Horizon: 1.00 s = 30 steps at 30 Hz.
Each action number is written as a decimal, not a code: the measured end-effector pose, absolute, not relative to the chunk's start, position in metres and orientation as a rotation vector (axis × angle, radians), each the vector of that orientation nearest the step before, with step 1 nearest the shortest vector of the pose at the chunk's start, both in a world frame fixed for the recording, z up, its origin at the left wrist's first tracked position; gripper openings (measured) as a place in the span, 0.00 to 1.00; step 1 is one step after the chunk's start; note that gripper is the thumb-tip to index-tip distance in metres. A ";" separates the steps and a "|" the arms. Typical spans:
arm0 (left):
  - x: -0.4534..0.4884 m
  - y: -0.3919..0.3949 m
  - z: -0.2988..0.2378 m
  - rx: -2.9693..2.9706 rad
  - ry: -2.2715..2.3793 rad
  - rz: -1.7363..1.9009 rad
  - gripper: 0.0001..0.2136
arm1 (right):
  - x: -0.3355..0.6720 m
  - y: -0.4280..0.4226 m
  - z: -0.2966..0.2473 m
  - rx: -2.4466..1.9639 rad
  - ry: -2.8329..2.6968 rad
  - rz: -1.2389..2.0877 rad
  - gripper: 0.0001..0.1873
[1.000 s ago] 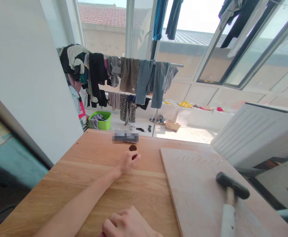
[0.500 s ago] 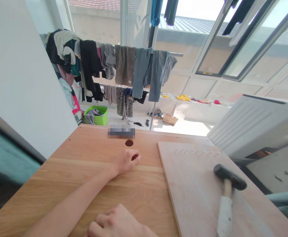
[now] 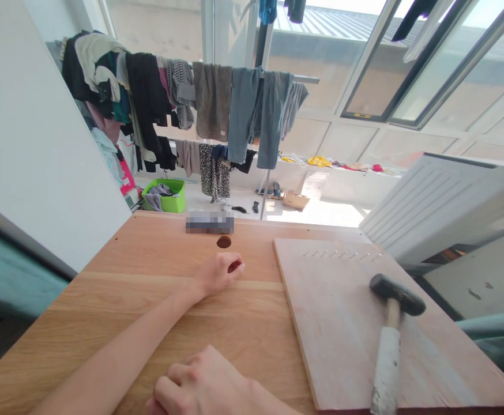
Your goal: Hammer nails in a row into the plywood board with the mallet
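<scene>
One small brown piece [image 3: 234,267] sits pinched in the curled left hand [image 3: 218,275], just short of the brown disc [image 3: 224,242] on the counter [image 3: 148,276]; the right hand [image 3: 209,386] rests fisted, well behind.

Sunlit windows [image 3: 407,63] back a laden drying rack [image 3: 307,79] over seemingly pale floor [image 3: 321,214].

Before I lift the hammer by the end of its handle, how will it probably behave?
The hammer looks head-heavy: its black head is thick beside the slim handle, so it would likely dip head-first. It seems stiff, not fragile. Lying flat on the thin board, it should slide rather than roll if pushed.
</scene>
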State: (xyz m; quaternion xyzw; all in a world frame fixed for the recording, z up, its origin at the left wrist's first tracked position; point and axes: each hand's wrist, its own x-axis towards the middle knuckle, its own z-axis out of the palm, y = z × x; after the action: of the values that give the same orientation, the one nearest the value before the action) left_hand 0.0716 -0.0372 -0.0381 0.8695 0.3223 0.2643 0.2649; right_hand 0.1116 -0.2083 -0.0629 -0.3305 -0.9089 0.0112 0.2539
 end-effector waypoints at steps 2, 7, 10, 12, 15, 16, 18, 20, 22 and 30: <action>0.070 -0.041 -0.036 2.506 0.725 0.789 0.10 | 0.112 -0.208 -0.063 -0.899 -2.479 0.024 0.17; 0.070 -0.053 -0.031 2.887 0.293 0.613 0.14 | 0.111 -0.210 -0.067 -0.909 -2.448 0.019 0.17; 0.074 -0.054 -0.036 2.971 0.429 0.570 0.19 | 0.111 -0.210 -0.068 -0.913 -2.409 0.009 0.17; 0.077 -0.050 -0.043 2.931 0.701 0.665 0.24 | 0.110 -0.210 -0.069 -0.915 -2.402 -0.004 0.17; 0.078 -0.043 -0.052 2.790 0.930 0.814 0.23 | 0.110 -0.210 -0.068 -0.919 -2.403 -0.012 0.17; 0.078 -0.041 -0.054 2.743 0.936 0.855 0.20 | 0.110 -0.210 -0.068 -0.917 -2.402 -0.017 0.17; 0.077 -0.039 -0.054 2.646 0.924 0.928 0.13 | 0.110 -0.210 -0.067 -0.912 -2.409 -0.025 0.17; 0.076 -0.038 -0.053 2.541 0.936 0.980 0.08 | 0.110 -0.210 -0.065 -0.918 -2.431 -0.026 0.17; 0.075 -0.036 -0.051 2.433 0.965 1.020 0.06 | 0.110 -0.210 -0.064 -0.929 -2.460 -0.012 0.17; 0.074 -0.023 -0.052 2.028 1.076 1.133 0.08 | 0.111 -0.211 -0.062 -0.963 -2.481 0.027 0.18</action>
State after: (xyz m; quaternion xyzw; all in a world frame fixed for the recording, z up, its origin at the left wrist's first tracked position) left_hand 0.0739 -0.0232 -0.0519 0.7590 0.4027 0.4239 0.2865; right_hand 0.1113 -0.2115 -0.0622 -0.3515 -0.9054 0.0098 0.2377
